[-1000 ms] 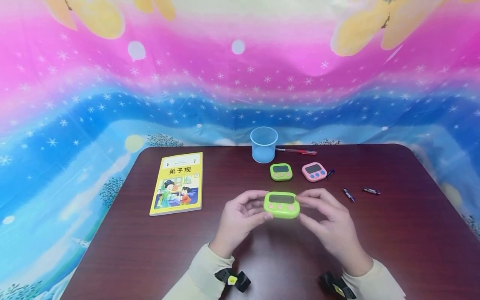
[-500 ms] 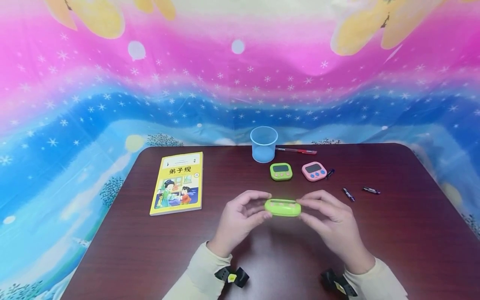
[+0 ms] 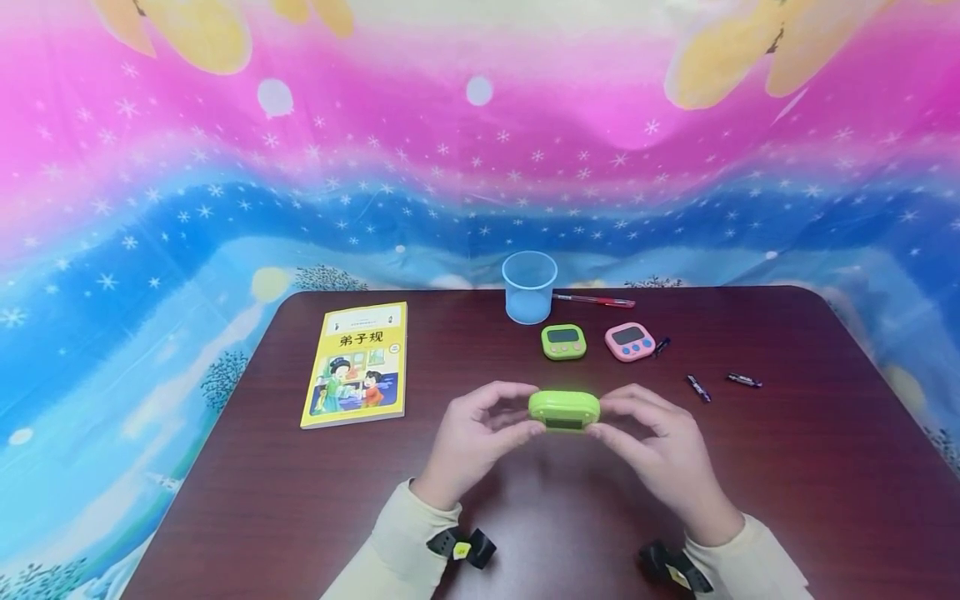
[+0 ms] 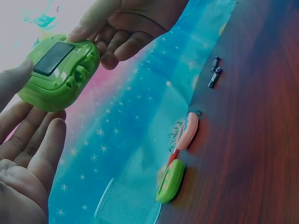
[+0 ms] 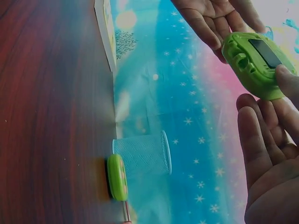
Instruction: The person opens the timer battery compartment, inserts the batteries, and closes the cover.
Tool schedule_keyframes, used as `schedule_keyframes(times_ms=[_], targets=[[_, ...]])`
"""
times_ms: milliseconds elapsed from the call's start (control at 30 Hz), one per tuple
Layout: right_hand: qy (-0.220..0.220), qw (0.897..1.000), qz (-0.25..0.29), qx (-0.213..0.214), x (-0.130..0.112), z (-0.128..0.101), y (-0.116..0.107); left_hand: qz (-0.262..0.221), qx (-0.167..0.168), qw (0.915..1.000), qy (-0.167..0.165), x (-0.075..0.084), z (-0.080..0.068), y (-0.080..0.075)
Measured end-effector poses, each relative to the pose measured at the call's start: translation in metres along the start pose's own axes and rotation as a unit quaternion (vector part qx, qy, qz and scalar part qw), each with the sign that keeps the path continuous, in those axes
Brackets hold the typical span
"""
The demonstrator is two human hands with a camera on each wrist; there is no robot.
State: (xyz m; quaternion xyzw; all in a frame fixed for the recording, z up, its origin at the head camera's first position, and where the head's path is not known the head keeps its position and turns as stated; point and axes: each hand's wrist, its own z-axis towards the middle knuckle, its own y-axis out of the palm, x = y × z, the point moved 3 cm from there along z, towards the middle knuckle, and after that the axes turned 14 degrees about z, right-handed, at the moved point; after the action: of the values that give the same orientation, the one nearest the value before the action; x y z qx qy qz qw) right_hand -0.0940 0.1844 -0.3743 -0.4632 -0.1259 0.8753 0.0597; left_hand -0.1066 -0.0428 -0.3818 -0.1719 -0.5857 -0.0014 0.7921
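Note:
A green digital kitchen timer (image 3: 564, 405) is held up above the table between both hands, tilted so its rounded edge shows in the head view. My left hand (image 3: 476, 437) pinches its left end between thumb and fingers. At the right end, my right hand (image 3: 663, 450) grips it the same way. Both wrist views show the back of this timer (image 4: 70, 77), with a dark rectangle (image 5: 265, 53) and a clip-like recess at one edge. Beyond the hands lie a second green timer (image 3: 563, 342) and a pink timer (image 3: 631, 342) with blue buttons.
A blue mesh cup (image 3: 528, 292) stands at the table's back edge, a red pen (image 3: 596, 301) beside it. Small dark batteries (image 3: 698, 388) are scattered at the right. To the left lies a yellow book (image 3: 356, 367). A printed cloth (image 3: 465, 167) hangs behind the table.
The held timer has been turned over between the hands: its screen and buttons faced up, then its edge came round. Hands stay in nearly the same place.

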Motion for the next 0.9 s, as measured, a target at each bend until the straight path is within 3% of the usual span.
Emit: schedule_keyframes(times_ms=[133,367,567,767,900], targets=[[0.011,1.0,0.02,-0.003,0.0,0.0,0.001,0.013,0.006,0.9998,-0.015,-0.002,0.0,0.001],[0.019,0.999,0.028,-0.011,0.001,-0.001,0.001,-0.009,0.007,0.9993,-0.036,-0.004,0.0,0.001],[0.021,0.996,0.081,-0.025,-0.001,0.0,0.002,-0.011,0.016,0.9987,-0.047,-0.005,0.002,-0.001],[0.009,0.994,0.102,-0.047,-0.004,0.0,0.006,-0.044,0.009,0.9944,-0.096,-0.009,0.003,-0.002],[-0.005,0.994,0.086,-0.062,-0.004,-0.001,0.008,-0.08,0.0,0.9885,-0.128,-0.011,0.004,-0.002]])
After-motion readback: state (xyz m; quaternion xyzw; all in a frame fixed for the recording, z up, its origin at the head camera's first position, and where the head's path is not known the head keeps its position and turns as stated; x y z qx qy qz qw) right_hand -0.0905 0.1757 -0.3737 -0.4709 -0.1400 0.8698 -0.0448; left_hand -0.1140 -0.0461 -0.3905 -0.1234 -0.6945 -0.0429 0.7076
